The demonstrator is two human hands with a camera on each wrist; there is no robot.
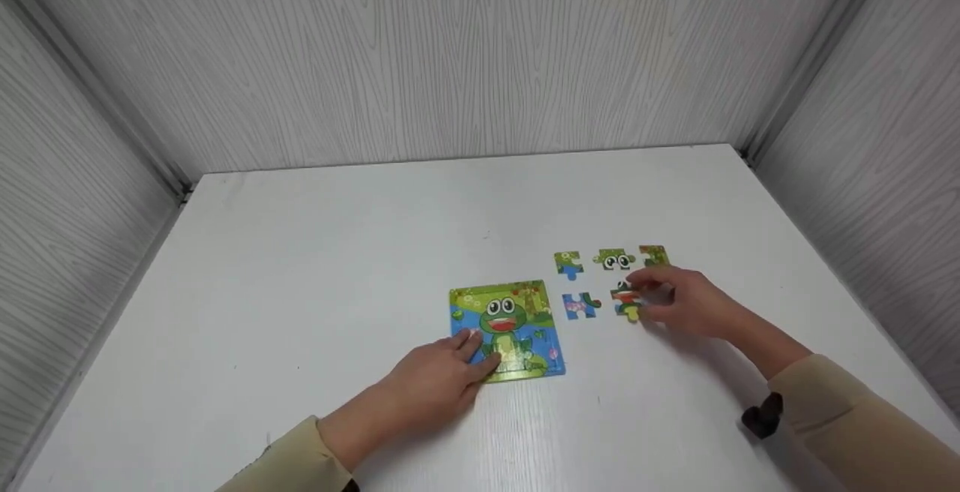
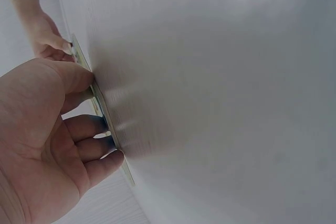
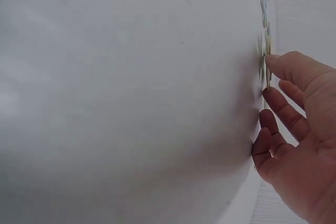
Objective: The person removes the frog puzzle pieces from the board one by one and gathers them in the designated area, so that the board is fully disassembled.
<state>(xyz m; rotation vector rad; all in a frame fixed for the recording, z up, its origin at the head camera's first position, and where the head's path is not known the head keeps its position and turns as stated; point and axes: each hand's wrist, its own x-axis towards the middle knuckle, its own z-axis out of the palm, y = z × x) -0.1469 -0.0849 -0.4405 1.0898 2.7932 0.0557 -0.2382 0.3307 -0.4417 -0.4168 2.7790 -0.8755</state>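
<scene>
A square frog jigsaw tray (image 1: 559,363) with a raised border lies on the white table. My left hand (image 1: 435,383) holds its near left corner, fingers at the left side and thumb over the near edge. In the left wrist view, the thumb and fingertips of the left hand (image 2: 47,129) meet the tray's thin edge (image 2: 127,174). To the right of the tray, my right hand (image 1: 694,304) pinches a puzzle piece (image 1: 625,297) showing the frog's red mouth, low over the table. The right wrist view shows the right hand (image 3: 299,129) with its thumb and fingertips at the pieces seen edge-on.
Loose pieces lie nearby: a green-and-blue corner piece (image 1: 570,263), an eyes piece (image 1: 615,259), a green-and-red corner piece (image 1: 654,254) and a blue-and-pink piece (image 1: 579,306). Grained panels (image 1: 450,57) enclose the white table (image 1: 337,237) at the back and sides.
</scene>
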